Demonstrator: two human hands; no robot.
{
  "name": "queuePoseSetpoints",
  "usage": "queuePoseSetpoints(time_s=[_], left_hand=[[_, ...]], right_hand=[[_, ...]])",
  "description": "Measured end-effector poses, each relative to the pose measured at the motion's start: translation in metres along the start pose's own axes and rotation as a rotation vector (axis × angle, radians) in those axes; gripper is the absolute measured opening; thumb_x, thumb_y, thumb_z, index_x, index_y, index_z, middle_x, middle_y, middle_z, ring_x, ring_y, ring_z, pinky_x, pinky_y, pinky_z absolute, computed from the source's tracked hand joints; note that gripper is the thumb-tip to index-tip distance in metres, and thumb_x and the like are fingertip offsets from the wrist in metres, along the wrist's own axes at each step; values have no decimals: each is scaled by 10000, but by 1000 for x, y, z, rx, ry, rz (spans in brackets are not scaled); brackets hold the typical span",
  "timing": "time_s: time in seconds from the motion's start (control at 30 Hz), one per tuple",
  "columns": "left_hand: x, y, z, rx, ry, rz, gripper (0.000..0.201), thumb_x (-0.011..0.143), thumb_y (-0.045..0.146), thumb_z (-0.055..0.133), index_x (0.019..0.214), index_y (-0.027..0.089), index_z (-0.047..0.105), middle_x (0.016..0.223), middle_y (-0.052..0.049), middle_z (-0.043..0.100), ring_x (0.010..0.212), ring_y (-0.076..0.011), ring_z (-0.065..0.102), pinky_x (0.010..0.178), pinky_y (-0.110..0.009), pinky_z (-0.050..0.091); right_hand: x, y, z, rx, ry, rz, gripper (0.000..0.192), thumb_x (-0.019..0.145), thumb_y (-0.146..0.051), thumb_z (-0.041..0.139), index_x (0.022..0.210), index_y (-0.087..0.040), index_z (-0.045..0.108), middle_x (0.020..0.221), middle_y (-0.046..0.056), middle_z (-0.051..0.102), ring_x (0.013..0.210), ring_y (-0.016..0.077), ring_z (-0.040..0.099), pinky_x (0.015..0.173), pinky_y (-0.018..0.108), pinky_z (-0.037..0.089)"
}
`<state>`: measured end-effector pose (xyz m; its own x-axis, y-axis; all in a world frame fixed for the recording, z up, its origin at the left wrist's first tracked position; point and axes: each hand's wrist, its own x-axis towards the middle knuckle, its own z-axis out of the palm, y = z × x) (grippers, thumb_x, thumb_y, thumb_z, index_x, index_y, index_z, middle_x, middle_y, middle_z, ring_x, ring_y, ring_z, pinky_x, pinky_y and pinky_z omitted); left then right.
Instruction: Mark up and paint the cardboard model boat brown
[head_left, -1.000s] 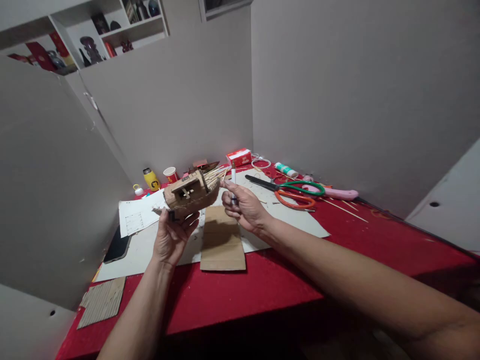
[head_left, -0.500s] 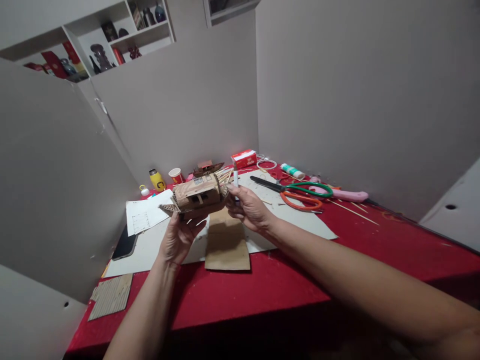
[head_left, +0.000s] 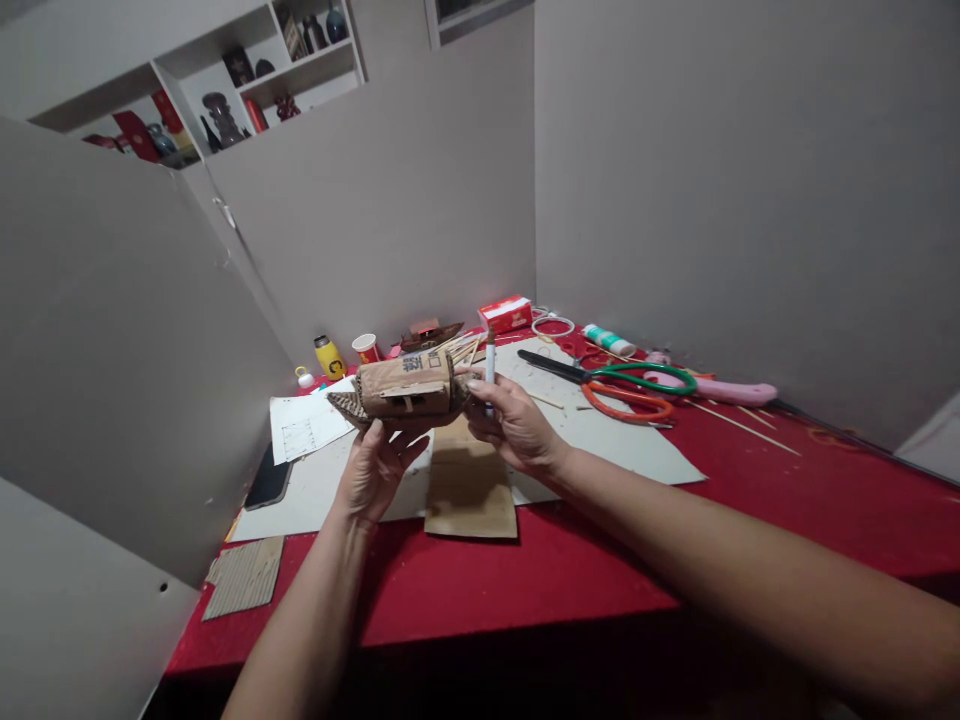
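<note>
Above the red table (head_left: 570, 570), the left hand (head_left: 375, 475) cups a small cardboard boat model (head_left: 405, 388) from below, fingers curled up around its hull, lifting it clear of the surface. At the model's right end, where thin wooden sticks (head_left: 457, 348) fan out, the right hand (head_left: 514, 425) touches the cardboard while pinching a white pen (head_left: 490, 365) upright between thumb and fingers. Beneath the hands lie a flat brown cardboard piece (head_left: 469, 490) and pale paper sheets (head_left: 600, 440). Farther right rest orange-handled scissors (head_left: 626, 400) and green-handled scissors (head_left: 645, 375).
</note>
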<state>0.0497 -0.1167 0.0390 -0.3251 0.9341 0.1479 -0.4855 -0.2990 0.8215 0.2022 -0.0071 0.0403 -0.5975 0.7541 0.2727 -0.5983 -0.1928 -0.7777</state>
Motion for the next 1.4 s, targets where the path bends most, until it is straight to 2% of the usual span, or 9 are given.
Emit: queuePoseSetpoints(time_s=[0.2,0.43,0.63,0.83,0.9,1.07,1.13,1.3,1.4], left_hand=[[-1,0,0,28,-47,-4,447,709,399,836,1081,206,682,1074,-86,744,1061,-288,696,846,-354,542],[-1,1,-1,2,-31,3,397,706,369,840,1023,182,692,1033,-87,750,1055,-303,696,864,-387,539],[-1,1,-2,-26,-42,-14,411,678,411,854,999,192,721,989,-57,768,1005,-264,705,873,-382,535],[2,5,-7,-107,-29,-20,379,774,411,769,1077,190,712,1018,-77,771,1035,-275,700,899,-392,526],[4,8,-9,-156,-16,-25,375,802,415,734,1095,184,698,1040,-93,768,1039,-273,699,883,-379,533],[7,13,-14,-252,74,-60,397,851,446,637,1091,133,675,990,-139,767,962,-251,717,878,-381,538],[7,15,-14,-252,87,-57,443,853,455,618,1137,117,655,1041,-165,756,995,-267,710,886,-394,534],[4,21,-11,-259,61,-52,552,879,506,549,1254,103,602,1101,-187,739,1008,-282,712,868,-393,541],[2,26,-10,-277,2,-58,598,881,546,516,1265,96,605,1109,-197,735,997,-283,716,856,-377,547]], right_hand=[[-3,2,2,-13,-12,6,407,696,-377,714,1035,-195,582,498,-130,342,394,36,159,383,185,100],[-6,4,3,-42,-30,-3,452,696,-379,728,1089,-200,592,532,-109,407,390,32,193,393,185,118],[-7,5,3,-21,-29,-7,483,688,-370,754,1103,-186,590,497,-131,330,391,34,178,390,192,110],[-9,6,3,-37,-56,-37,470,729,-376,718,1139,-177,600,571,-64,502,430,45,275,419,197,113],[-9,6,2,-47,-60,-52,456,763,-403,687,1148,-174,602,580,-51,532,421,42,253,420,203,99],[-9,5,1,-78,-38,-53,457,827,-510,592,1123,-161,596,563,-51,542,386,39,203,403,215,93],[-9,4,1,-89,-34,-62,477,830,-530,581,1126,-156,596,558,-52,539,383,39,200,401,218,93],[-10,5,2,-116,-46,-82,448,823,-506,601,1089,-146,615,549,-54,527,391,40,211,405,221,100],[-9,6,0,-145,-55,-81,415,826,-493,600,1061,-151,622,552,-52,524,397,44,223,406,220,101]])
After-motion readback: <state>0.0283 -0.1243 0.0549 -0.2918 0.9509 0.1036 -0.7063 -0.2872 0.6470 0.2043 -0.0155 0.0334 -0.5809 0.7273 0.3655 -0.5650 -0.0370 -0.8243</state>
